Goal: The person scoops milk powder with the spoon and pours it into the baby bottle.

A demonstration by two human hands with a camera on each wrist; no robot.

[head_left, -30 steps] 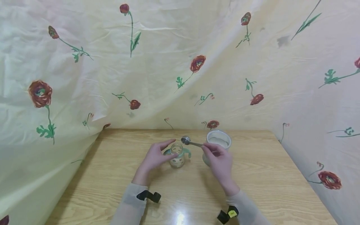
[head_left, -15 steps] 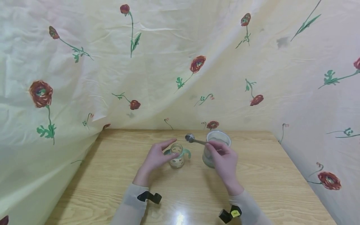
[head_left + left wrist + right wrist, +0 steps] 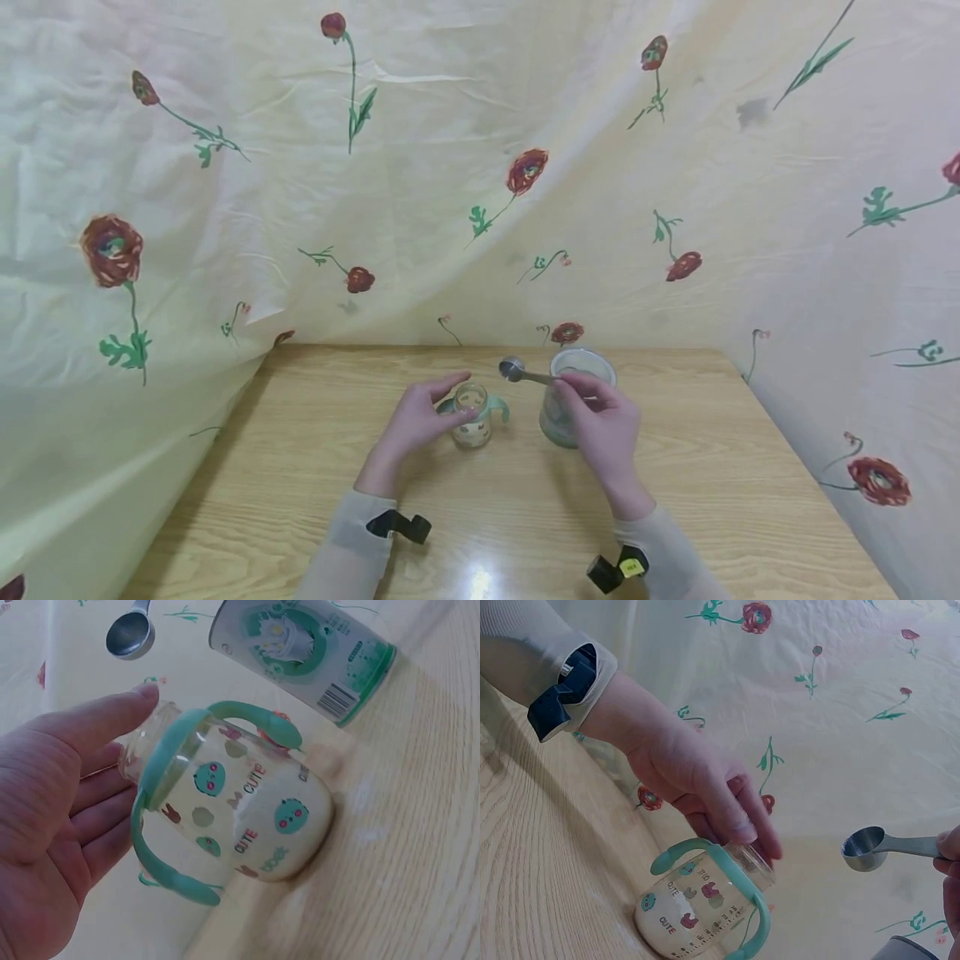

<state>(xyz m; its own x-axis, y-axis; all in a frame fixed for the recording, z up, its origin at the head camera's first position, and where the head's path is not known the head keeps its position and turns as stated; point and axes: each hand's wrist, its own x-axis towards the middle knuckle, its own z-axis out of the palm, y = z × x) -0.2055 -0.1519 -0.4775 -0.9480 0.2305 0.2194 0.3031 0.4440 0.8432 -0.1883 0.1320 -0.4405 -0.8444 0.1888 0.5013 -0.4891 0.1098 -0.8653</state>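
A clear baby bottle [image 3: 247, 802] with mint-green handles, cartoon prints and pale contents at its bottom stands upright and uncapped on the table. My left hand [image 3: 423, 414] holds it around the neck, thumb on the near side and fingers behind. In my right hand [image 3: 603, 421] the thumb and fingertips pinch the handle of a metal measuring spoon [image 3: 866, 849]. The spoon's bowl is raised, between the bottle and an open milk powder can [image 3: 307, 652], apart from both. The right hand is in front of the can and partly hides it.
The wooden table [image 3: 300, 467] carries the bottle and the can, which stands right of the bottle. A pale cloth [image 3: 420, 208] with red flowers hangs behind and along the sides. Black wrist cameras [image 3: 399, 525] sit on both sleeves.
My right hand has moved right with the measuring spoon, from near the bottle's mouth toward the can. The left hand and the bottle have stayed in place.
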